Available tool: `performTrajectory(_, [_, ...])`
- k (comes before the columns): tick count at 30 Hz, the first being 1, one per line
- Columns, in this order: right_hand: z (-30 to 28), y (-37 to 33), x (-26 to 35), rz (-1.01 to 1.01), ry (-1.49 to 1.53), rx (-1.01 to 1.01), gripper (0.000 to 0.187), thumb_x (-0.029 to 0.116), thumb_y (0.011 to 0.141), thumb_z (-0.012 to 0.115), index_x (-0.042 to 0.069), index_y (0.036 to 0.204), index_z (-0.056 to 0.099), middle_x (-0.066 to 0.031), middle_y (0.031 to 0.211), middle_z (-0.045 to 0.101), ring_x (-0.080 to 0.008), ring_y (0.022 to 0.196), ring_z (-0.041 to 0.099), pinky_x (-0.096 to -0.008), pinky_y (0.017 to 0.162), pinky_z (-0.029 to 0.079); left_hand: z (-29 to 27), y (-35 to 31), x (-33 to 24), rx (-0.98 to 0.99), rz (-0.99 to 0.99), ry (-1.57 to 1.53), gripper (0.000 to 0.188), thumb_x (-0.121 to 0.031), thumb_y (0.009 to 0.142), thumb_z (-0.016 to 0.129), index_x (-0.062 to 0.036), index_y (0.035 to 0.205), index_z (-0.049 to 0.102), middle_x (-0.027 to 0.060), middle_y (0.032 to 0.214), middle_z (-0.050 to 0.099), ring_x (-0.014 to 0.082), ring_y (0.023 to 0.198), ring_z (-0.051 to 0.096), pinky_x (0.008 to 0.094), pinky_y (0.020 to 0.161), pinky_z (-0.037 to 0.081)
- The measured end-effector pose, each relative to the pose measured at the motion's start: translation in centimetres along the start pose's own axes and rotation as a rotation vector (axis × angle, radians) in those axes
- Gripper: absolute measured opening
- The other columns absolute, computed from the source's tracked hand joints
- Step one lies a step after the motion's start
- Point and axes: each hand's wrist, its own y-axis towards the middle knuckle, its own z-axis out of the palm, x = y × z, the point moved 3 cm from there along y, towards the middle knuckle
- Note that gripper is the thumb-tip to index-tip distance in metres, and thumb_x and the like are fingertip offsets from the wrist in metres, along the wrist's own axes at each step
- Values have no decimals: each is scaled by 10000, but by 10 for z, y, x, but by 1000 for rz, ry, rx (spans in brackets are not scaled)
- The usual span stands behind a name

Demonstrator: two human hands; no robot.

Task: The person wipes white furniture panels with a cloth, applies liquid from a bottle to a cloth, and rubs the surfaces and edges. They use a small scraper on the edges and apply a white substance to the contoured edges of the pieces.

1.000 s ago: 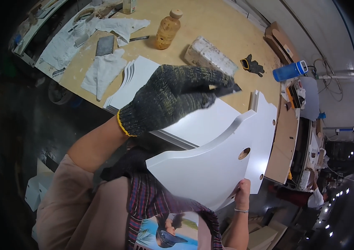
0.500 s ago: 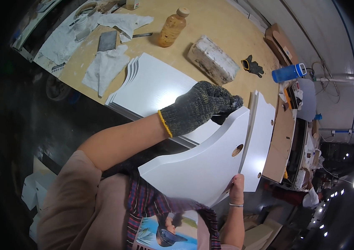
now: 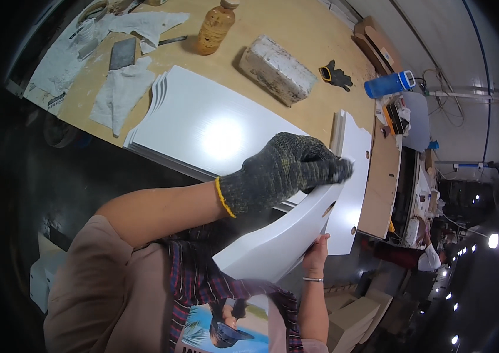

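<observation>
A white painted panel (image 3: 273, 235) with a curved edge and an oval hole is tilted in front of my body. My left hand (image 3: 287, 170), in a dark knit glove with a yellow cuff, is closed at the panel's upper corner. Its fingertips are slightly blurred and dusted white. My bare right hand (image 3: 316, 254) grips the panel's right edge below the hole, a band round its wrist. Behind the glove lies a stack of white panels (image 3: 202, 112) on the workbench (image 3: 285, 29). More white panels (image 3: 352, 176) with holes rest on the right.
A white-smeared block (image 3: 278, 69), a spare glove (image 3: 335, 76) and a bottle of amber liquid (image 3: 216, 28) stand farther back. White cloths (image 3: 121, 88) and a grey pad (image 3: 123, 54) lie left. A blue bottle (image 3: 389, 85) is at right; another person (image 3: 429, 259) is beyond.
The held panel has turned more edge-on and its upper corner has dropped. My gloved left hand moved down and slightly right with that corner; my right hand shifted left and up.
</observation>
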Motion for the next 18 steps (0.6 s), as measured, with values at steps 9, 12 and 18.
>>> performTrajectory(9, [10, 6, -24, -3, 65, -112, 538, 447, 1039, 385, -13, 1255, 560, -80, 1214, 613, -184, 1111, 580, -334, 965, 450, 19, 15, 16, 11, 286, 102, 222, -98, 903, 662, 12, 1095, 682, 107, 926, 701, 101, 787, 643, 262, 720, 547])
performTrajectory(12, [9, 6, -28, 8, 114, -175, 425, 463, 1044, 360, 112, 1172, 563, -6, 836, 617, -128, 734, 613, -258, 651, 517, 8, 7, 20, 17, 70, -81, 298, -32, 883, 664, 3, 1178, 653, 104, 992, 700, 106, 859, 647, 261, 757, 552])
performTrajectory(18, [10, 12, -28, 33, 125, -213, 413, 467, 1035, 389, 123, 1163, 579, 1, 856, 628, -116, 730, 615, -265, 637, 523, -2, 0, -1, -16, 342, 309, 367, -23, 835, 711, -59, 1198, 665, 78, 926, 705, 122, 820, 650, 286, 734, 539])
